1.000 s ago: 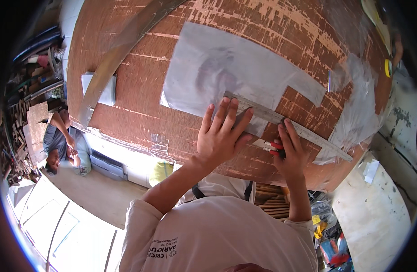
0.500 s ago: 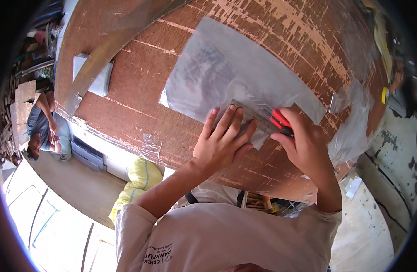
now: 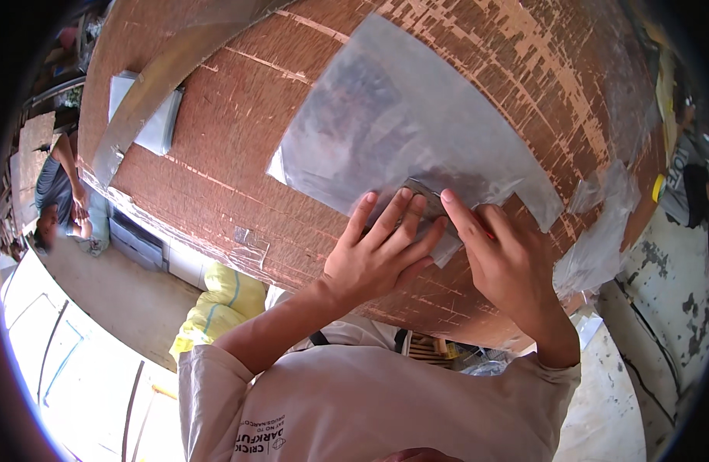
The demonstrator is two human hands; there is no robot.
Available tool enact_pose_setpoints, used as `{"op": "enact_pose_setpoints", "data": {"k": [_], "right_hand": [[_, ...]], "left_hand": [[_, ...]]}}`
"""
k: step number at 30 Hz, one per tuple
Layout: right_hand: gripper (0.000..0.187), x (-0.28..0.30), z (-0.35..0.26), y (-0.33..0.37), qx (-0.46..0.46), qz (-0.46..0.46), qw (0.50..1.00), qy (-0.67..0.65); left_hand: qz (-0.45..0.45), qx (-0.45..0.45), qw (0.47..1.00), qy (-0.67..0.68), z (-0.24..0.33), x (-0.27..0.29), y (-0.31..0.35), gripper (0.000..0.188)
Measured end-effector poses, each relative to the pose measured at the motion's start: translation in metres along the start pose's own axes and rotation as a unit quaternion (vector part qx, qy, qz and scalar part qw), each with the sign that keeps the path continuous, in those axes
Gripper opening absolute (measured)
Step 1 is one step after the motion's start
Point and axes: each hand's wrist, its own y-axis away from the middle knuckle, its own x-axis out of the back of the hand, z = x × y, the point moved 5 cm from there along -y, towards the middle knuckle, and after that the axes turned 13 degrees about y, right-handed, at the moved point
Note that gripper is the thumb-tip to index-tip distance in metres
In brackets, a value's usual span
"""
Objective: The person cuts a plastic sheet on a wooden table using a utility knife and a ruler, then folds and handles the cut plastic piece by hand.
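A clear grey plastic sheet [image 3: 393, 100] lies flat on a worn wooden board. My left hand [image 3: 366, 258] presses on it with fingers spread, the fingertips on a narrow metal ruler [image 3: 421, 185] near the sheet's close edge. Just right of it, my right hand [image 3: 508, 269] is closed around a red-and-black cutter knife [image 3: 490, 236]. Only a bit of the red handle shows between the fingers. My right index finger stretches forward to the ruler's edge. The knife's blade is hidden or too fine to make out.
On the scratched board [image 3: 216, 146], a long brown strip [image 3: 158, 73] crosses a stack of pale sheets [image 3: 155, 127] at left. Crumpled clear plastic [image 3: 601, 239] hangs at the right edge. Below left stands a yellow sack [image 3: 231, 296]. A person [image 3: 58, 181] sits beyond the left edge.
My right hand has moved closer to my left; its index finger now extends to the ruler and the hand covers most of the knife. The whole view has shifted slightly.
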Motion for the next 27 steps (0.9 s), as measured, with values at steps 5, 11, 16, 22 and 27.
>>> {"op": "enact_pose_setpoints", "data": {"k": [5, 11, 16, 22, 27], "right_hand": [[0.06, 0.008, -0.004, -0.003, 0.002, -0.017, 1.0, 0.024], [0.062, 0.014, -0.007, -0.008, 0.035, -0.037, 0.995, 0.086], [0.056, 0.032, -0.017, -0.021, 0.065, -0.071, 0.981, 0.171], [0.049, 0.048, -0.034, -0.038, 0.13, -0.139, 0.942, 0.275], [0.049, 0.052, -0.048, -0.047, 0.152, -0.176, 0.913, 0.335]], "left_hand": [[0.002, -0.001, 1.0, 0.003, 0.0, -0.001, 0.0, 0.061], [0.0, -0.005, 1.0, 0.005, 0.0, 0.0, 0.001, 0.064], [0.001, -0.007, 1.0, 0.016, -0.001, 0.001, 0.0, 0.064], [0.011, -0.01, 1.0, 0.006, -0.001, 0.001, 0.001, 0.059], [0.007, -0.013, 1.0, 0.01, -0.002, 0.0, 0.0, 0.047]]}}
